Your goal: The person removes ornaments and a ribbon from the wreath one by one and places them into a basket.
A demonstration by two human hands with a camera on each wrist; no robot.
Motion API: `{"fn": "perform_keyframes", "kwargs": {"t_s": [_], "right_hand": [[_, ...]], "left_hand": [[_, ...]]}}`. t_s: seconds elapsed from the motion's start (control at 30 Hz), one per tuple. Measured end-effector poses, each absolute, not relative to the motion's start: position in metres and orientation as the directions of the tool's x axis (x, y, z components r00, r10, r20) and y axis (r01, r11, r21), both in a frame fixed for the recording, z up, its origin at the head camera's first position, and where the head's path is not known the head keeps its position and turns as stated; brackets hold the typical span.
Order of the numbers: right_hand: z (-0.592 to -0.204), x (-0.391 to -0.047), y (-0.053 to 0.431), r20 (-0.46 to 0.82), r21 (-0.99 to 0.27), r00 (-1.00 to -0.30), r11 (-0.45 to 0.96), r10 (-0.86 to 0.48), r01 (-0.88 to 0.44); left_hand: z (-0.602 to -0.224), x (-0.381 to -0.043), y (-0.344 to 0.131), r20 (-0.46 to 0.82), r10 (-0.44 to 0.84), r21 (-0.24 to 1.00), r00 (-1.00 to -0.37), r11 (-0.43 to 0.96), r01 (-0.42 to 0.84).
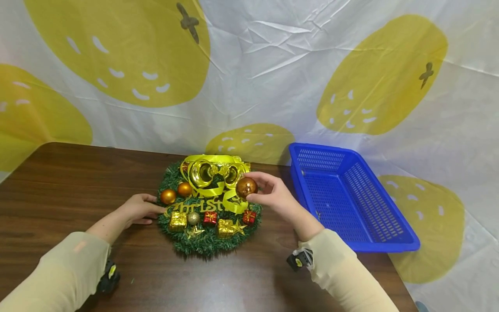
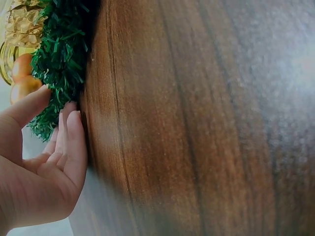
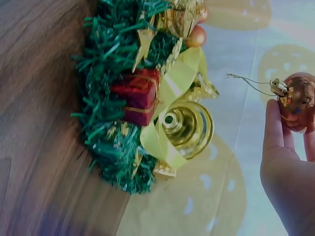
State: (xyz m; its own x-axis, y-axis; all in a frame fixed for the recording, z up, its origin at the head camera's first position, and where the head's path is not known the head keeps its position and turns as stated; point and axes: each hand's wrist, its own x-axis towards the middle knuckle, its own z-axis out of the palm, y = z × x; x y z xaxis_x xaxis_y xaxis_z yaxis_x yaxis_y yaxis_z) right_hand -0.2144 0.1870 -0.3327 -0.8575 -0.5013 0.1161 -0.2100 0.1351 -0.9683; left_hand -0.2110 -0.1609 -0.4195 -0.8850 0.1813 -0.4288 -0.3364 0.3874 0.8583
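Note:
A green Christmas wreath (image 1: 202,247) lies on the table, dressed with gold bells (image 1: 202,172), yellow ribbon, small gift boxes and two orange baubles (image 1: 168,196). My left hand (image 1: 136,210) is at its left edge; the left wrist view has the thumb on the upper side of the greenery (image 2: 61,54) and the fingers lower, close to the tabletop. Between thumb and fingers, my right hand (image 1: 273,193) holds a shiny copper-coloured bauble (image 1: 247,187) over the wreath's right side. A thin hanging loop (image 3: 251,84) sticks out from the bauble's gold cap.
A blue plastic basket (image 1: 354,249) stands right of the wreath, near the right forearm. Behind the brown wooden table (image 1: 97,173) hangs a white cloth (image 1: 265,86) with yellow fruit prints. Black straps with cameras sit on both wrists.

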Motion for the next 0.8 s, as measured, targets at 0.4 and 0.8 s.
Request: {"fn": "perform_keyframes", "kwargs": {"t_s": [0.4, 0.8], "right_hand": [[-0.324, -0.22, 0.208, 0.146, -0.959, -0.893, 0.162, -0.425, -0.234], [-0.317, -0.224, 0.232, 0.17, -0.962, -0.918, 0.14, -0.359, -0.233]], "left_hand": [[-0.422, -0.212, -0.161, -0.418, 0.182, 0.865, -0.89, 0.377, -0.33], [-0.422, -0.21, -0.16, -0.418, 0.182, 0.866, -0.89, 0.377, -0.329]]}}
